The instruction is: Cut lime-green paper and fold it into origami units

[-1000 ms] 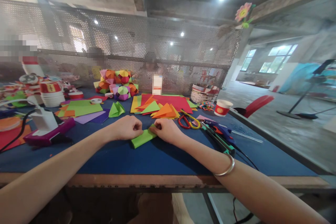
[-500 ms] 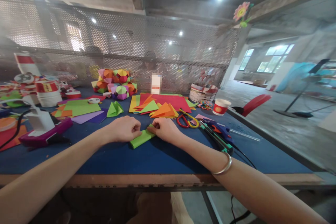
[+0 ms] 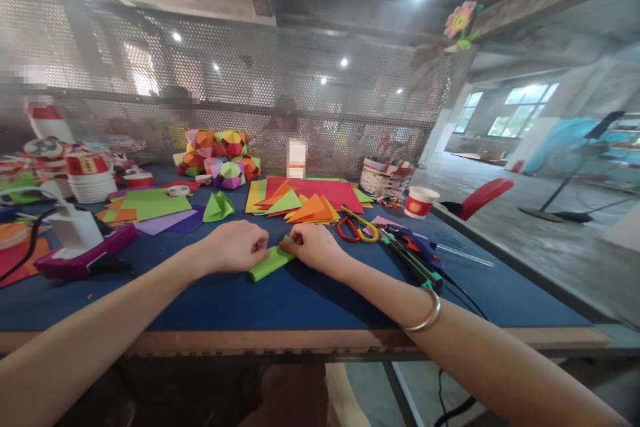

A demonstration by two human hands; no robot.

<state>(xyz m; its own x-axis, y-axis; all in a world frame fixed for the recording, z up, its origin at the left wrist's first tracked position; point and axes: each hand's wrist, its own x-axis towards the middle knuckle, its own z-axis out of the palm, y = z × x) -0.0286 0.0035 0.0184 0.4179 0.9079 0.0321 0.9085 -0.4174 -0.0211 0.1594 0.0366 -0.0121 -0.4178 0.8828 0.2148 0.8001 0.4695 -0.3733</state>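
A folded strip of green paper lies slantwise on the blue tabletop between my two hands. My left hand is closed, its fingertips on the paper's left edge. My right hand pinches the paper's far right end with thumb and fingers. Just beyond my left hand stands a folded green paper piece. Folded orange paper triangles rest on a stack of coloured sheets behind my hands.
Scissors, a box cutter and a blue glue gun lie to the right, near a paper cup. Paper balls sit at the back. On the left are a purple power strip and stacked cups.
Both hands stay on the green paper strip in almost the same position. The view has shifted very slightly.
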